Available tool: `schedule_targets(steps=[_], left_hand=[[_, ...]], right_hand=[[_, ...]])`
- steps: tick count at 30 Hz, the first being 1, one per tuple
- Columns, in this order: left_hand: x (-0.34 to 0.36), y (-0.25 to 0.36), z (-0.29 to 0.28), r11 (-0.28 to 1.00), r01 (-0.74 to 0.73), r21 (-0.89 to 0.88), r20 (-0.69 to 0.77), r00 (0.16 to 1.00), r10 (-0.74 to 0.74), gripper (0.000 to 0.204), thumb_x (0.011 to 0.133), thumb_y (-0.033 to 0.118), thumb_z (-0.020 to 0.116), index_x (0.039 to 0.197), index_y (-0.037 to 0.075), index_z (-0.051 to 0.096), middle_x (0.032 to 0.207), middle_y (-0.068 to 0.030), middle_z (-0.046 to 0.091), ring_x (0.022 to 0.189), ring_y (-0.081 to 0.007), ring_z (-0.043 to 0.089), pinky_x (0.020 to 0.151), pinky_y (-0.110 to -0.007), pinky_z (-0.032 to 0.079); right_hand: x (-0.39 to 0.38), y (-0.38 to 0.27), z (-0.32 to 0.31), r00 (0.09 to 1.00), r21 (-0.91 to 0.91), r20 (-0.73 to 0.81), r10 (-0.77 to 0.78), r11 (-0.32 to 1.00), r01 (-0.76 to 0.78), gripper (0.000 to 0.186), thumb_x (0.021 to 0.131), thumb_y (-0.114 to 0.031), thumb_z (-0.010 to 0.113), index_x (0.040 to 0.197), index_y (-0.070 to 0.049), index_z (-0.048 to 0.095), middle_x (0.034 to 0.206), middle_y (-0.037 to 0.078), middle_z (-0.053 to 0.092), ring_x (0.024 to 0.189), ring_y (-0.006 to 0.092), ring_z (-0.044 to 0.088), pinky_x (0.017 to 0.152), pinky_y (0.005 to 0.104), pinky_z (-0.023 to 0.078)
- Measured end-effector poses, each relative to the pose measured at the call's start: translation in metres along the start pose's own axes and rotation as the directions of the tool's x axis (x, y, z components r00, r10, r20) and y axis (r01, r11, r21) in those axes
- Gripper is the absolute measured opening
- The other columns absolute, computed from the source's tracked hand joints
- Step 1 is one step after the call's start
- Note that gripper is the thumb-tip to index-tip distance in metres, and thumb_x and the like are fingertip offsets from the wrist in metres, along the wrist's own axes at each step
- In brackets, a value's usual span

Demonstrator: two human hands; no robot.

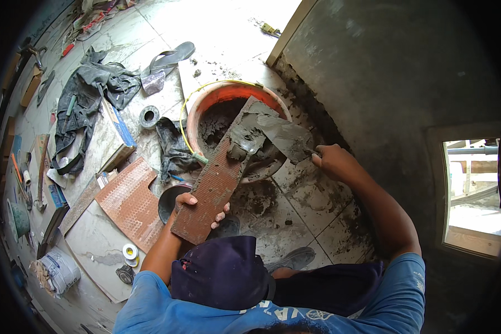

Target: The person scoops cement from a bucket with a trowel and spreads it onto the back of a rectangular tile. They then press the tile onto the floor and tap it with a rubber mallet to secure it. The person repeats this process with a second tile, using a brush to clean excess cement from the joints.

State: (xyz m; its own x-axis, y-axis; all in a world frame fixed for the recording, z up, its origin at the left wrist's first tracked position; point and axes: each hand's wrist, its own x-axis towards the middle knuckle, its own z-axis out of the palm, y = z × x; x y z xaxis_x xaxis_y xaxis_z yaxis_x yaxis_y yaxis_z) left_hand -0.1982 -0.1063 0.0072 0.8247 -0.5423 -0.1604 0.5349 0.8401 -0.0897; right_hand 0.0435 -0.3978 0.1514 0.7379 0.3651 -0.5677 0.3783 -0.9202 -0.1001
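Observation:
A long reddish textured tile strip [202, 197] is tilted across the front of an orange bucket [197, 103] of dark mortar, gripped at its lower end by my left hand [195, 211]. Wet grey mortar [242, 139] lies on the strip's upper part. My right hand [334, 161] is closed on a trowel, whose mortar-coated blade [289, 142] rests against that upper part. A yellow cord with a green handle [197, 157] runs around the bucket's left side.
Dark cloth [86, 97], sandals [172, 58], tile offcuts [122, 203], a tape roll [149, 117], tools [42, 167] and a sack [58, 270] lie on the left floor. A grey plastered wall [384, 83] with a small opening [473, 189] stands at right.

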Motion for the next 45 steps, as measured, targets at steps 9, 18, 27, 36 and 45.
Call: schedule_targets(steps=[9, 18, 27, 36, 45], left_hand=[[0.005, 0.004, 0.000, 0.999, 0.013, 0.041, 0.004, 1.000, -0.013, 0.086, 0.062, 0.023, 0.068, 0.138, -0.003, 0.039, 0.113, -0.0280, 0.053, 0.089, -0.0348, 0.059, 0.069, -0.046, 0.054], [0.001, 0.002, 0.005, 0.995, -0.003, 0.101, -0.046, 0.999, 0.008, 0.084, 0.062, 0.021, 0.068, 0.138, -0.003, 0.040, 0.113, -0.0281, 0.053, 0.089, -0.0350, 0.060, 0.071, -0.046, 0.055], [0.007, 0.005, 0.001, 0.998, -0.021, 0.061, 0.013, 1.000, 0.020, 0.086, 0.062, 0.024, 0.068, 0.138, -0.003, 0.039, 0.113, -0.0284, 0.053, 0.089, -0.0350, 0.060, 0.071, -0.046, 0.055], [0.029, 0.015, 0.035, 0.980, -0.072, 0.186, 0.073, 0.996, 0.059, 0.085, 0.064, 0.024, 0.068, 0.138, -0.005, 0.037, 0.115, -0.0292, 0.053, 0.095, -0.0359, 0.061, 0.075, -0.047, 0.056], [0.051, 0.016, 0.035, 0.988, -0.140, 0.063, 0.179, 0.976, 0.126, 0.082, 0.071, 0.029, 0.067, 0.138, -0.005, 0.034, 0.122, -0.0288, 0.048, 0.095, -0.0356, 0.059, 0.075, -0.048, 0.057]], right_hand=[[-0.035, 0.022, -0.027, 0.981, 0.051, -0.159, 0.112, 0.993, -0.105, 0.038, 0.093, -0.035, 0.052, 0.105, -0.001, 0.064, 0.100, 0.023, 0.067, 0.097, 0.0398, 0.064, 0.084, 0.0482, 0.050], [0.014, -0.037, -0.031, 0.998, -0.125, -0.043, -0.035, 0.992, 0.029, 0.036, 0.094, -0.035, 0.051, 0.098, -0.003, 0.064, 0.092, 0.020, 0.068, 0.090, 0.0369, 0.066, 0.080, 0.0480, 0.052], [0.001, 0.038, -0.018, 0.975, 0.077, -0.214, 0.058, 0.996, -0.043, 0.047, 0.093, -0.036, 0.052, 0.117, 0.003, 0.062, 0.102, 0.022, 0.068, 0.100, 0.0377, 0.064, 0.085, 0.0456, 0.050], [-0.037, -0.038, -0.053, 0.907, 0.355, 0.415, -0.067, 0.930, -0.094, 0.046, 0.094, -0.036, 0.050, 0.100, 0.007, 0.064, 0.078, 0.017, 0.065, 0.072, 0.0217, 0.062, 0.072, 0.0375, 0.051], [-0.040, -0.041, -0.013, 0.977, 0.126, 0.151, -0.149, 0.983, 0.130, 0.042, 0.094, -0.036, 0.050, 0.096, 0.004, 0.063, 0.088, 0.024, 0.067, 0.089, 0.0424, 0.064, 0.078, 0.0469, 0.051]])
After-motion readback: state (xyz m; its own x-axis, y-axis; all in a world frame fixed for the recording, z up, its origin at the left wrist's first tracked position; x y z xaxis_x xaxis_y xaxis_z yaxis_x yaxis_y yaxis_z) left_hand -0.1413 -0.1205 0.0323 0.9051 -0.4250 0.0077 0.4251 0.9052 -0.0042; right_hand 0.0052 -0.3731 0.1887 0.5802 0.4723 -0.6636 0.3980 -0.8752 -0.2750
